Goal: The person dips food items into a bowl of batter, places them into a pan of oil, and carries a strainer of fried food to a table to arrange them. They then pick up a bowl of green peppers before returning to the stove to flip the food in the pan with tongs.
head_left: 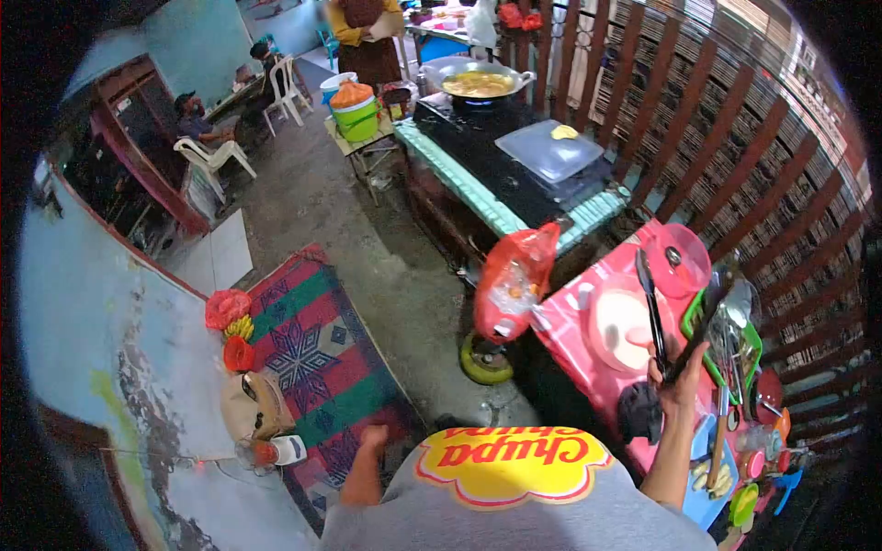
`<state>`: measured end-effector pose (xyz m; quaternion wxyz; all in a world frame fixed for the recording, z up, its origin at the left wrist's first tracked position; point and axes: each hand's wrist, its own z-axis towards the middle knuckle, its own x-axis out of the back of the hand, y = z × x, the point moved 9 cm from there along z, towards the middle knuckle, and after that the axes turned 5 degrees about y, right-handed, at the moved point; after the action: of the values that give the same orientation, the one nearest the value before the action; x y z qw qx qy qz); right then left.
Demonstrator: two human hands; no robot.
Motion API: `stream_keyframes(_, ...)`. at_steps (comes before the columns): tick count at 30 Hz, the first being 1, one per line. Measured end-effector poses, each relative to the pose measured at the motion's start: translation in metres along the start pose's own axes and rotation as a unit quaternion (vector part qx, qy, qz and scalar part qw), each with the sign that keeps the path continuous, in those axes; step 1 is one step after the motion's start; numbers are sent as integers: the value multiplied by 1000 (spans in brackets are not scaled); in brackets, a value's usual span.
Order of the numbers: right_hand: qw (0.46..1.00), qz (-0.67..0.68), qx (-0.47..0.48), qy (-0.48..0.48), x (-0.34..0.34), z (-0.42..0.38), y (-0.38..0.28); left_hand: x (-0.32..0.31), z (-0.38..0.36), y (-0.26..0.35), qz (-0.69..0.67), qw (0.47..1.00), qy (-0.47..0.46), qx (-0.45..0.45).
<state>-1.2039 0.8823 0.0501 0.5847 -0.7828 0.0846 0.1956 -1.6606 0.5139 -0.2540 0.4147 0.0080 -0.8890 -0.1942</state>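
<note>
Black tongs (650, 308), arms spread, clamped in grip of right hand (680, 378), long axis away from body; pink bowl (595, 331) on desk (588, 369) just left. Left hand (372, 439) well apart; can't tell its grip.

Pale-blue wall (92, 275), left, paint flaking. Grey floor (395, 275); patterned mat (303, 358) along the wall. White plastic chairs (216, 156) farther back, near a red-framed doorway (145, 119). Right: brown upright slats (742, 163), daylight beyond. Pink-covered counter (571, 317) alongside.

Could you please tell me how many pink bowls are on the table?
2: the nearer bowl holds pale mixture, beside the right hand; the farther bowl sits beyond it. More may be hidden.
</note>
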Motion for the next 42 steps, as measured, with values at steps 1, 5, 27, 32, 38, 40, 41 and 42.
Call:
stream_keyframes(1,1000,4,-3,-29,-38,11,0,-5,49,-46,36,999,-4,2)
stream_keyframes(5,999,-40,-4,-28,-115,68,12,29,124,-104,-28,998,-22,44)
stream_keyframes(27,759,-606,210,109,-353,581,-99,214,376,17,-210,973,70,68)
stream_keyframes(32,720,-664,139,147,-373,675,-90,195,405,27,-189,972,-25,138)
stream_keyframes(38,652,-729,75,196,-393,740,-81,211,504,94,-175,972,-94,128)
stream_keyframes(40,627,-746,54,217,-410,745,-83,230,539,121,-185,969,-108,127)
stream_keyframes(41,606,-758,61,233,-413,754,-82,241,558,134,-191,967,-114,124)
stream_keyframes(42,602,-760,55,238,-413,764,-79,253,573,153,-201,964,-120,125)
